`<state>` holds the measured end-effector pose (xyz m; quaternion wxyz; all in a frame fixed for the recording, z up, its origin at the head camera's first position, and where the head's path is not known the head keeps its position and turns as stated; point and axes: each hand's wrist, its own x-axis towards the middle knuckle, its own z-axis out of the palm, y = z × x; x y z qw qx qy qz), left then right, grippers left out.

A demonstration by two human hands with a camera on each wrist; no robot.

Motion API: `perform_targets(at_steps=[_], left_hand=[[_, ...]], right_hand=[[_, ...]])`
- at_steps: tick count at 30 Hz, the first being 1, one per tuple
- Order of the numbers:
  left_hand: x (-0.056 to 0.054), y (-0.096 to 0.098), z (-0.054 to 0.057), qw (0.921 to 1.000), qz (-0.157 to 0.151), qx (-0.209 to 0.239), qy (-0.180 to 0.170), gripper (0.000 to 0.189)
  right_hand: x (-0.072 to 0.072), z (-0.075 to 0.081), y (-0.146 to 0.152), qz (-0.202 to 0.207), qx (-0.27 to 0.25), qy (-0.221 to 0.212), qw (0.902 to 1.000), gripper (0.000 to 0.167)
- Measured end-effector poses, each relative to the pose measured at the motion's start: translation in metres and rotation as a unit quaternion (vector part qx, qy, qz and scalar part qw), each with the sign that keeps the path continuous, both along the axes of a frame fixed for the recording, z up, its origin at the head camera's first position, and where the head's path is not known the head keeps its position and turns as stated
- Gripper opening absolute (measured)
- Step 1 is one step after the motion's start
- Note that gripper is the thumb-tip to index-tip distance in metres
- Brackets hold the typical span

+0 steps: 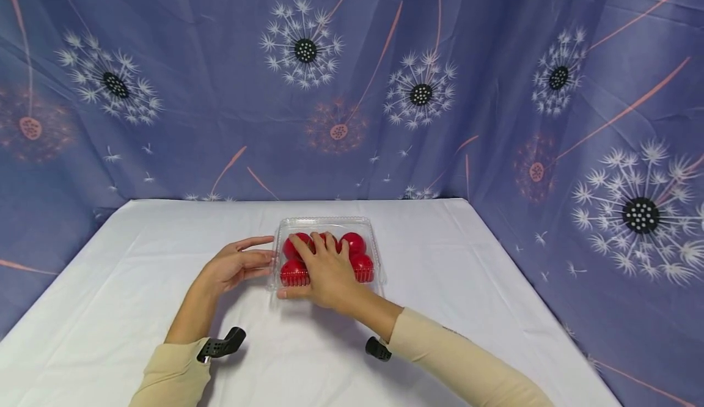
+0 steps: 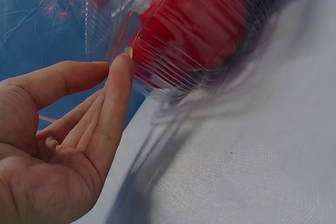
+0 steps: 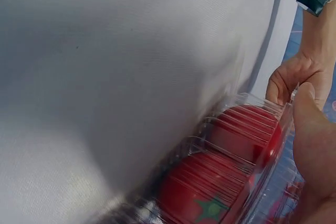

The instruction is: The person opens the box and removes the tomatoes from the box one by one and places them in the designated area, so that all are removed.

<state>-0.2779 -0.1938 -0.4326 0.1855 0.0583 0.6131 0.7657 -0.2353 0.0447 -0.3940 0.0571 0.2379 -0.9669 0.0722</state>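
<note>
A clear plastic clamshell box (image 1: pixel 328 222) with ribbed sides stands on the white table, holding several red tomatoes (image 1: pixel 352 244). One tomato (image 3: pixel 197 187) shows a green star-shaped top in the right wrist view. My right hand (image 1: pixel 330 275) lies spread over the top of the box, fingers parted above the tomatoes, its thumb along the front edge. Part of the fruit is hidden beneath it. At the box's left side, my left hand (image 1: pixel 235 264) reaches in with fairly straight fingers. In the left wrist view its fingertips (image 2: pixel 125 64) are right at the box's edge.
White cloth (image 1: pixel 440 260) covers the table around the box. A blue curtain with dandelion prints (image 1: pixel 220 89) hangs behind and along the sides. Black wrist-worn devices (image 1: pixel 221 346) sit on both forearms, low over the cloth.
</note>
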Motion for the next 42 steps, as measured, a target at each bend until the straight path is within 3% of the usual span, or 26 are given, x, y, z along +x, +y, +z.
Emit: perform_targets(at_steps=[8,29,37,42], left_hand=[[0.004,0.000,0.000,0.9999,0.003,-0.010,0.000,0.065],[0.000,0.005,-0.003,0.9996,0.017,-0.015,-0.015,0.065],[-0.003,0.008,-0.003,0.9999,0.003,-0.012,-0.005,0.058],[-0.004,0.006,-0.003,0.9998,0.004,0.006,-0.017,0.046]], right_hand=[[0.002,-0.004,-0.003,-0.002,0.020,0.013,0.9997,0.103],[0.001,-0.012,-0.002,0.003,0.022,0.059,0.9980,0.102],[0.000,-0.014,-0.002,-0.002,0.023,0.072,0.9971,0.103],[0.001,-0.014,-0.003,-0.001,0.017,0.069,0.9975,0.100]])
